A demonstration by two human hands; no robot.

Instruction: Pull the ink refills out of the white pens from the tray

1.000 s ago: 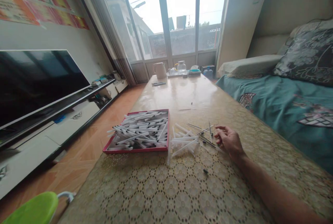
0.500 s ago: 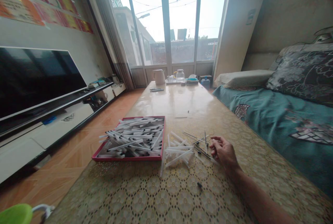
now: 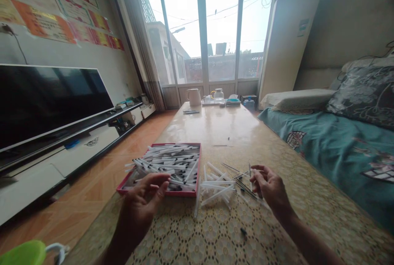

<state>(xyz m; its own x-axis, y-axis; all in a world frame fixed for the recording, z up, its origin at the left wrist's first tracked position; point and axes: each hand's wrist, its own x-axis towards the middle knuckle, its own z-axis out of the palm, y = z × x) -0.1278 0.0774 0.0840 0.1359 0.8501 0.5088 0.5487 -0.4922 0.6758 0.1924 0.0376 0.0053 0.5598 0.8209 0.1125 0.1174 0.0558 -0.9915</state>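
A red tray (image 3: 160,193) full of several white pen barrels sits on the lace-covered table (image 3: 215,232). A loose heap of clear pen tubes (image 3: 215,181) lies to its right, and thin dark pen refills (image 3: 243,174) lie beside that. My left hand (image 3: 144,201) hovers over the tray's near edge with its fingers spread and nothing in them. My right hand (image 3: 269,187) rests by the refills, its fingers pinched on a thin refill (image 3: 250,171) that stands upright. A small dark cap (image 3: 243,230) lies on the cloth nearer to me.
A kettle (image 3: 193,97), a glass pot (image 3: 218,94) and a tray stand at the table's far end. A television (image 3: 46,101) on a low cabinet runs along the left. A teal-covered bed (image 3: 338,146) with pillows borders the right. A green object (image 3: 24,252) shows at bottom left.
My left hand has come into view and reached over the tray's near edge. My right hand has lifted a refill upright. The camera has tilted up slightly.
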